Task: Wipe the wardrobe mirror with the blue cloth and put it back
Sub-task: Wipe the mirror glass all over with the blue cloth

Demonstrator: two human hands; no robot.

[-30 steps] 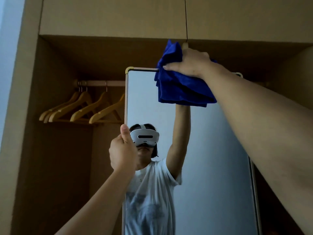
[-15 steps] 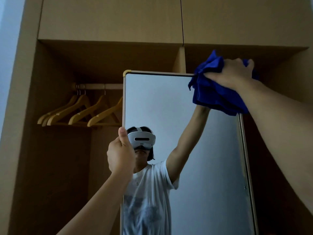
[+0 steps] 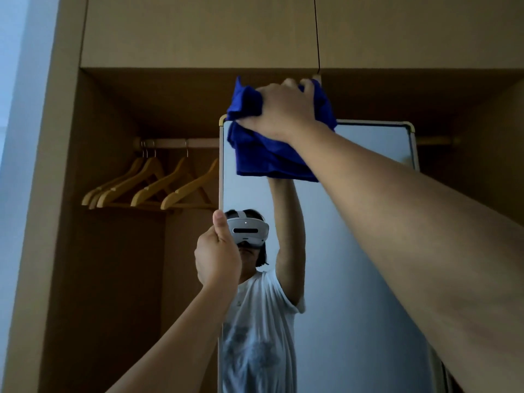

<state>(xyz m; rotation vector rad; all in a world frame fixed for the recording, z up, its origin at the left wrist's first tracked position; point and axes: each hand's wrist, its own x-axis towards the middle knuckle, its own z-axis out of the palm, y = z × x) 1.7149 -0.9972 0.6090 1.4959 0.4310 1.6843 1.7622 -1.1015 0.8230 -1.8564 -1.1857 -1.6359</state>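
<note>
In the head view, the right hand [image 3: 279, 110] is gripping the bunched blue cloth [image 3: 266, 154] and pressing it against the top left corner of the wardrobe mirror [image 3: 354, 265], with part of the cloth spilling up over the mirror's pale frame and the rest hanging down over the glass. Compared with half a second ago, the cloth and the hand are sitting at the opposite end of the top edge: then they were at the top right corner, and now the right corner is lying bare while the left one is covered. The left hand [image 3: 217, 255] is curling round the mirror's left edge lower down, thumb pointing up along the frame, much as it was doing before; its fingers are hidden behind the edge, so the grasp itself is likely but not plainly seen. The glass is reflecting a person in a white T-shirt wearing a white headset, one arm raised to the cloth. To the left of the mirror, wooden hangers [image 3: 153, 188] are hanging from a rail [image 3: 178, 143] inside the open wardrobe [image 3: 113, 279], and closed upper cabinet doors [image 3: 198, 29] are running across above. No brand, label or readable writing is showing anywhere; the print on the shirt is too dim to make out.
</note>
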